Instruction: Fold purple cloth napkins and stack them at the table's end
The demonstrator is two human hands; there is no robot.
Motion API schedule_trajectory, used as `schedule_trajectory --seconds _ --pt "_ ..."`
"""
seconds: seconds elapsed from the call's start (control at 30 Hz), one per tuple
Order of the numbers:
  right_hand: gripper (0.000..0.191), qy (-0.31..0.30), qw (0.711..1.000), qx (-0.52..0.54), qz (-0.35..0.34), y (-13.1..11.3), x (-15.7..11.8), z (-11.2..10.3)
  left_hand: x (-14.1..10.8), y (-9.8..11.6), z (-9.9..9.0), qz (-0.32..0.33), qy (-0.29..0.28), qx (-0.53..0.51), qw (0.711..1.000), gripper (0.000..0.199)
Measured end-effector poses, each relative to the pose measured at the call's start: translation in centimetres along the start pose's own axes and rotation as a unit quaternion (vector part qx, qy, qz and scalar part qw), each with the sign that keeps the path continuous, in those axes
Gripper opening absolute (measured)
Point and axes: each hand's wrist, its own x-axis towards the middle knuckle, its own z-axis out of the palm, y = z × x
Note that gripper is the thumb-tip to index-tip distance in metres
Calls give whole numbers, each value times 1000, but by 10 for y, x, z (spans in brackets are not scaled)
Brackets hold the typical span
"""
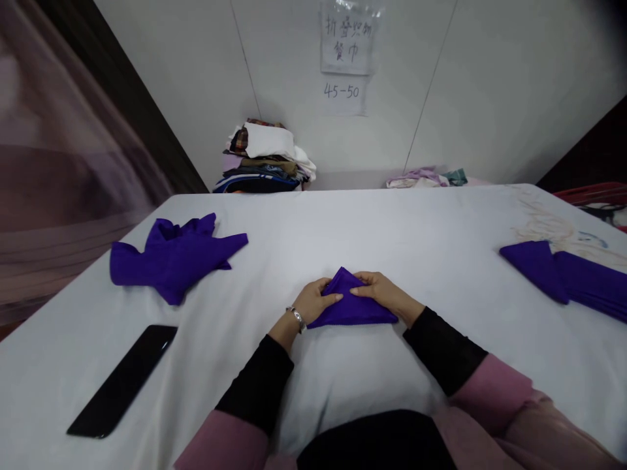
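A purple napkin (356,312), folded into a triangle, lies on the white-covered table with its tip pointing away from me. My left hand (316,301) grips its left slanted edge, thumb on top and the other fingers partly hidden behind the cloth. On the right slanted edge, my right hand (385,291) holds the napkin the same way, thumb resting on the upper face. Both hands sit close to the tip, and the long straight edge faces my body.
At the left lies a crumpled purple cloth (176,258), with a black flat slab (125,378) nearer me. Folded purple napkins (582,277) lie at the right. Beyond the far table edge stand a clothes stack (269,156) and a smaller cloth pile (424,177). Handwritten paper signs (345,55) hang on the wall.
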Motion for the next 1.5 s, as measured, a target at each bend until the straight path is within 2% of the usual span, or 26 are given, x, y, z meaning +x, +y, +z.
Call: schedule_trajectory --seconds 0.07,0.17,0.3,0.37,0.43,0.53,0.63,0.8,0.9,1.07,1.3,1.5 --pt "48 -19 1000 18 4 -2 1 -4 0 0 -2 -13 19 -19 1000 33" --pt "60 -27 999 27 16 -4 1 -13 3 -2 -5 -22 88 -45 995 33" --pt "56 47 997 63 4 -4 3 -26 6 -7 -11 -35 176 -95 979 37" --pt "52 82 991 107 -20 -4 5 -28 7 -8 -11 -43 199 -128 971 40" --pt "46 87 983 152 -53 -3 6 -26 7 -8 -8 -49 208 -164 963 42" --pt "35 52 978 181 -92 -3 7 -14 5 -5 1 -51 207 -211 954 43" --pt "35 34 981 165 -100 -2 6 2 2 -2 13 -46 206 -236 949 45" --pt "35 65 984 129 -109 2 6 17 -4 3 29 -49 192 -274 941 48" --pt "32 90 981 124 -117 4 7 18 -8 7 34 -57 176 -307 934 49" --pt "33 64 983 129 -113 3 5 17 -11 5 40 -58 159 -332 928 50" --pt "30 101 982 120 -104 -4 4 4 -8 -1 39 -29 125 -317 940 48" --pt "37 60 988 98 -102 -7 4 -2 -11 8 31 -65 121 -293 946 53"
